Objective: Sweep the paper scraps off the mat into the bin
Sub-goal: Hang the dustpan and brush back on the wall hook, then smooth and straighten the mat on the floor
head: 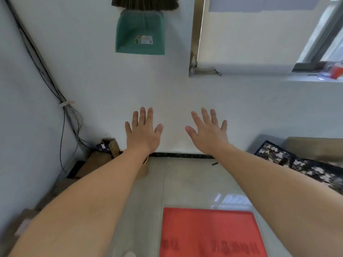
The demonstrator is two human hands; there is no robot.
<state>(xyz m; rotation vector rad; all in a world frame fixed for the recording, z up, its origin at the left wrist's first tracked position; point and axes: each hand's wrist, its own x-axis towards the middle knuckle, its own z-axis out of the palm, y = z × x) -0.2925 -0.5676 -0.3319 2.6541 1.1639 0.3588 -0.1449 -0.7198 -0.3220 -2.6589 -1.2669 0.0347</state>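
Red mat [213, 232] was seen on the tiled floor [185, 182] below both outstretched arms. Left hand [143, 134] and right hand [208, 134] were held flat with fingers spread, nothing gripped. Green dustpan [140, 34] and broom [144, 3] were hung on the wall [92, 80] ahead.

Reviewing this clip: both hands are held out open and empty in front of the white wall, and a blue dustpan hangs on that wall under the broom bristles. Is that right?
Not quite: the plastic dustpan is green, not blue, as the head view shows. The rest holds: the left hand and right hand are held out open and empty in front of the white wall, and the dustpan hangs under the dark broom bristles.
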